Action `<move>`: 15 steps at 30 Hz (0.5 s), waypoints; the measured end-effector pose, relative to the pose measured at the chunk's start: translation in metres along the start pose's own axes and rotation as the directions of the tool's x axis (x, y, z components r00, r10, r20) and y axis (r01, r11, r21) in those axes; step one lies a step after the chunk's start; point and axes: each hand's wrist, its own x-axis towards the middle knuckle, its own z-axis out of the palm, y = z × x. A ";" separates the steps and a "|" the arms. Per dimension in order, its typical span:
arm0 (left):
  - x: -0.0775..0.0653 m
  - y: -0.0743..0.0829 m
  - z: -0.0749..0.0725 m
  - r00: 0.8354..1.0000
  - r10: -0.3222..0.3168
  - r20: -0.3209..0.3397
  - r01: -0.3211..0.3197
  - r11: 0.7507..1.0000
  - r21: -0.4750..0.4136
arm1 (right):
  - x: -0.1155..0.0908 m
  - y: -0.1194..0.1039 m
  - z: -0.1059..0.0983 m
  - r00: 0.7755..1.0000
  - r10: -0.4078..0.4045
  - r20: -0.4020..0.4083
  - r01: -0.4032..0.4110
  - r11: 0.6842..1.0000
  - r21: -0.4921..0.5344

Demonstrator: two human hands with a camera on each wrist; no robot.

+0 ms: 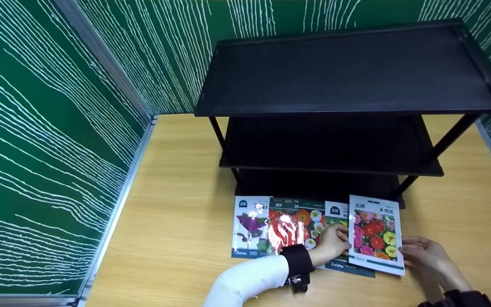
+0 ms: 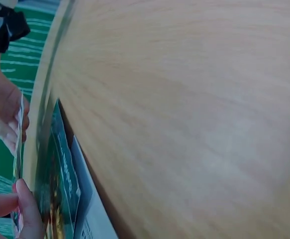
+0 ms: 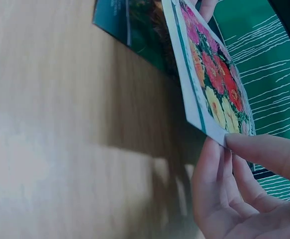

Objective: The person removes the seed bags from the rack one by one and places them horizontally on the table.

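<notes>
A white-bordered flower seed packet (image 1: 375, 234) with red, pink and yellow blooms is held between both hands. My left hand (image 1: 333, 243) pinches its left edge. On the opposite edge, my right hand (image 1: 428, 256) grips it between thumb and fingers, plainly seen in the right wrist view, where the packet (image 3: 217, 74) is raised off the table. Partly beneath it lies another seed packet (image 1: 345, 266) with a green bottom band, also covered by my left hand. Further left are a poppy seed packet (image 1: 298, 217) and a purple-flower seed packet (image 1: 247, 226), overlapping in a row.
A black three-tier shelf (image 1: 348, 68) stands behind the packets, its lowest tier (image 1: 288, 181) just beyond their top edges. The wooden table (image 1: 177, 204) extends to both sides. Green panels (image 1: 36, 128) with white wavy lines enclose it.
</notes>
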 end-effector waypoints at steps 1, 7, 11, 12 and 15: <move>0.000 -0.001 0.001 1.000 0.001 0.002 -0.001 1.000 -0.002 | 0.000 0.000 0.000 1.000 0.012 -0.008 -0.012 1.000 -0.001; -0.003 -0.001 0.004 0.999 -0.044 0.017 0.044 0.999 -0.017 | 0.000 0.003 -0.001 0.999 0.037 -0.019 -0.038 0.997 -0.060; -0.005 -0.003 0.006 0.998 -0.055 0.017 0.055 0.998 -0.008 | 0.000 0.007 -0.002 1.000 0.018 -0.014 -0.019 0.997 -0.077; -0.005 -0.004 0.006 0.998 -0.059 0.011 0.059 0.998 -0.006 | 0.001 0.008 -0.002 1.000 0.026 -0.014 -0.027 0.996 -0.080; -0.006 -0.005 0.008 0.998 -0.070 -0.001 0.070 0.997 -0.017 | 0.000 0.010 -0.002 1.000 0.018 -0.002 -0.018 0.996 -0.090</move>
